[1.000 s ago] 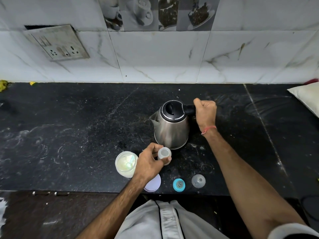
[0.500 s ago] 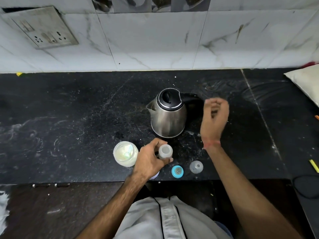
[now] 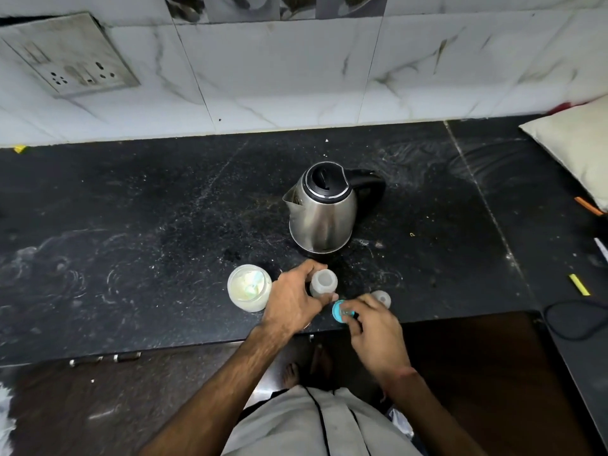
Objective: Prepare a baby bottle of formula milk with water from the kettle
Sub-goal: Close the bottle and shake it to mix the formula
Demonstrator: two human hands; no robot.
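Left hand (image 3: 292, 301) grips the bottle (image 3: 323, 283) on the bench (image 3: 131, 225); just right of it, right hand (image 3: 375, 327) pinches the blue ring (image 3: 340, 311).

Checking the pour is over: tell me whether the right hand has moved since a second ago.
Yes. The right hand left the kettle handle and came toward the counter's near edge, onto the blue ring.

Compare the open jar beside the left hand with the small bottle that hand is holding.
The jar is wider and squatter; the baby bottle is narrower. The jar stands free on the countertop, while the left hand grips the baby bottle. The jar shows pale contents with a greenish sheen inside; what the baby bottle holds cannot be told. Both are translucent white, upright and without lids.
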